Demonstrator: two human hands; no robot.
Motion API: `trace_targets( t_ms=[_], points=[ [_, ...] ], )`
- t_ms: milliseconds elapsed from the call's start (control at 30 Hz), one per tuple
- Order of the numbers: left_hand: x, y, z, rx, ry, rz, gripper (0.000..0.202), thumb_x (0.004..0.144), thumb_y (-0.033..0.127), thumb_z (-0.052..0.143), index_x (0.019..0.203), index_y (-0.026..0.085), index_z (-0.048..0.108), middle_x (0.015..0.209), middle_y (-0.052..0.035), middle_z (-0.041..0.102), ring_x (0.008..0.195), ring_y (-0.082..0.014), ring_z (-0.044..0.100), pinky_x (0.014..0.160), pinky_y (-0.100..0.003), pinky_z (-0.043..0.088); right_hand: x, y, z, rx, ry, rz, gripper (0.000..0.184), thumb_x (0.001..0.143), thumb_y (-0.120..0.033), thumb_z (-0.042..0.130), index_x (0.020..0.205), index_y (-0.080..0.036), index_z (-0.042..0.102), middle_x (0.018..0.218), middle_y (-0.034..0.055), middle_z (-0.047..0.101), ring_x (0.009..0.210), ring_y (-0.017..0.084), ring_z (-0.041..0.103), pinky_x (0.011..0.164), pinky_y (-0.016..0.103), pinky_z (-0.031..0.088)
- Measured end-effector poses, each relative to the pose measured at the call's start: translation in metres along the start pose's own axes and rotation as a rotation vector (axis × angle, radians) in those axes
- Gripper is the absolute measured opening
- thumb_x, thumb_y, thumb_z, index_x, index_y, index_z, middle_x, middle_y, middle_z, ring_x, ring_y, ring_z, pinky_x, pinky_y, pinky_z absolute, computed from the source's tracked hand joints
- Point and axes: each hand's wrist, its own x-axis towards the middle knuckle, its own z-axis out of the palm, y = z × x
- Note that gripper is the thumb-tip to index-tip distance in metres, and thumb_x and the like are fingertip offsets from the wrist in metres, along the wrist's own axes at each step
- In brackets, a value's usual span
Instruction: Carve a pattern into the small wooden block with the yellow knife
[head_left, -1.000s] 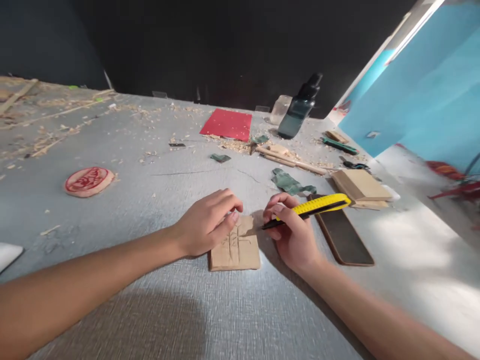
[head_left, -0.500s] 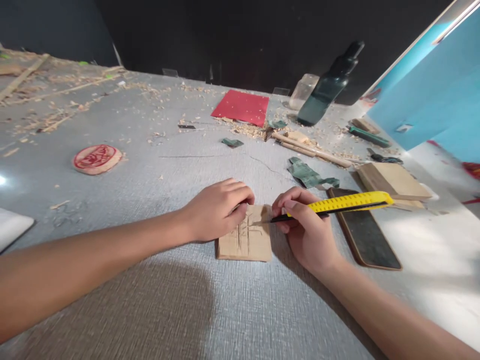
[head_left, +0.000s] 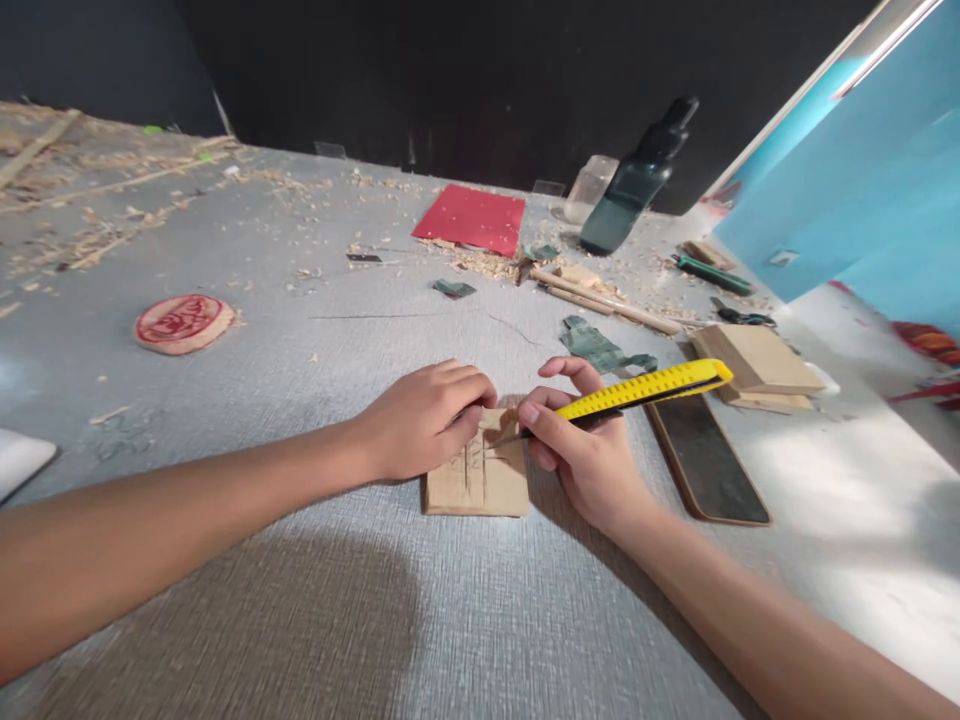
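On table (head_left: 495, 610), left fingers (head_left: 472, 388) hold wood block (head_left: 480, 494); right fingers (head_left: 553, 425) grasp yellow cutter (head_left: 649, 387).

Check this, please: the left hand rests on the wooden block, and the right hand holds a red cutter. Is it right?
The colour is wrong: the head view shows the cutter is yellow and black, not red. The left hand rests on the wooden block, and the right hand holds the cutter.
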Motion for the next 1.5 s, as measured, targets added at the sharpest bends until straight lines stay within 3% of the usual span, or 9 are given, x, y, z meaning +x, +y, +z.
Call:
trace_targets(
  t_ms=[233, 300, 467, 700, 1033, 1200, 1367, 1500],
  points=[
    [0.0001, -0.0008, -0.0006, 0.011, 0.008, 0.001, 0.013, 0.101, 0.017, 0.046, 0.099, 0.018, 0.059, 0.098, -0.0026, 0.064, 0.096, -0.0190, 0.057, 0.085, -0.035, 0.044, -0.0007, 0.0012, 0.0038, -0.067, 0.164, -0.065, 0.086, 0.077, -0.019, 0.089, 0.140, -0.030, 0.033, 0.064, -0.0090, 0.067, 0.043, 0.008, 0.051, 0.042, 0.016, 0.040],
    [0.0000, -0.0009, -0.0006, 0.012, 0.009, 0.006, 0.014, 0.100, 0.017, 0.045, 0.099, 0.018, 0.059, 0.098, -0.0030, 0.065, 0.096, -0.0193, 0.057, 0.085, -0.035, 0.044, -0.0013, 0.0020, 0.0046, -0.069, 0.204, -0.062, 0.090, 0.077, -0.021, 0.089, 0.144, -0.030, 0.030, 0.068, -0.0068, 0.070, 0.045, 0.009, 0.054, 0.044, 0.018, 0.044],
    [0.0002, -0.0003, 0.0001, 0.013, 0.012, 0.006, 0.015, 0.100, 0.017, 0.045, 0.100, 0.018, 0.059, 0.099, -0.0037, 0.065, 0.096, -0.0194, 0.058, 0.085, -0.035, 0.045, -0.0017, 0.0029, 0.0039, 0.008, 0.195, -0.017, 0.065, 0.089, -0.034, 0.078, 0.139, -0.030, 0.037, 0.072, -0.0037, 0.070, 0.053, 0.013, 0.063, 0.048, 0.021, 0.051],
    [-0.0004, -0.0013, 0.0003, 0.013, 0.009, 0.000, 0.014, 0.100, 0.018, 0.046, 0.101, 0.018, 0.060, 0.100, -0.0032, 0.066, 0.097, -0.0192, 0.058, 0.086, -0.035, 0.045, -0.0012, 0.0055, 0.0029, -0.034, 0.281, -0.094, 0.044, 0.090, -0.032, 0.077, 0.120, -0.030, 0.045, 0.072, -0.0029, 0.071, 0.050, 0.011, 0.058, 0.045, 0.019, 0.043],
    [-0.0004, -0.0015, 0.0002, 0.032, 0.019, 0.033, 0.013, 0.100, 0.017, 0.046, 0.100, 0.019, 0.059, 0.101, -0.0028, 0.067, 0.096, -0.0190, 0.058, 0.087, -0.035, 0.045, -0.0005, 0.0037, -0.0002, -0.132, 0.192, -0.086, 0.027, 0.087, -0.035, 0.081, 0.084, -0.023, 0.057, 0.072, 0.0019, 0.075, 0.045, 0.011, 0.060, 0.039, 0.022, 0.041],
    [-0.0004, -0.0028, 0.0006, 0.038, 0.018, 0.037, 0.014, 0.099, 0.017, 0.045, 0.099, 0.019, 0.060, 0.101, -0.0031, 0.066, 0.096, -0.0191, 0.058, 0.086, -0.036, 0.046, -0.0009, 0.0027, -0.0001, -0.124, 0.192, -0.067, 0.029, 0.085, -0.036, 0.083, 0.076, -0.022, 0.058, 0.071, 0.0036, 0.075, 0.043, 0.011, 0.059, 0.037, 0.023, 0.041],
    [-0.0004, -0.0027, 0.0004, 0.035, 0.016, 0.039, 0.014, 0.099, 0.017, 0.046, 0.101, 0.019, 0.059, 0.102, -0.0033, 0.066, 0.099, -0.0196, 0.059, 0.087, -0.035, 0.045, -0.0030, 0.0022, 0.0032, -0.056, 0.185, -0.061, 0.032, 0.086, -0.029, 0.081, 0.082, -0.023, 0.050, 0.070, 0.0012, 0.074, 0.043, 0.011, 0.058, 0.041, 0.021, 0.044],
    [-0.0009, -0.0027, 0.0005, 0.031, 0.015, 0.032, 0.014, 0.100, 0.017, 0.045, 0.103, 0.019, 0.059, 0.102, -0.0032, 0.066, 0.100, -0.0198, 0.058, 0.088, -0.035, 0.045, -0.0021, 0.0028, 0.0046, -0.018, 0.286, -0.080, 0.030, 0.086, -0.021, 0.078, 0.094, -0.026, 0.049, 0.068, -0.0024, 0.071, 0.047, 0.011, 0.058, 0.041, 0.018, 0.040]
  ],
)
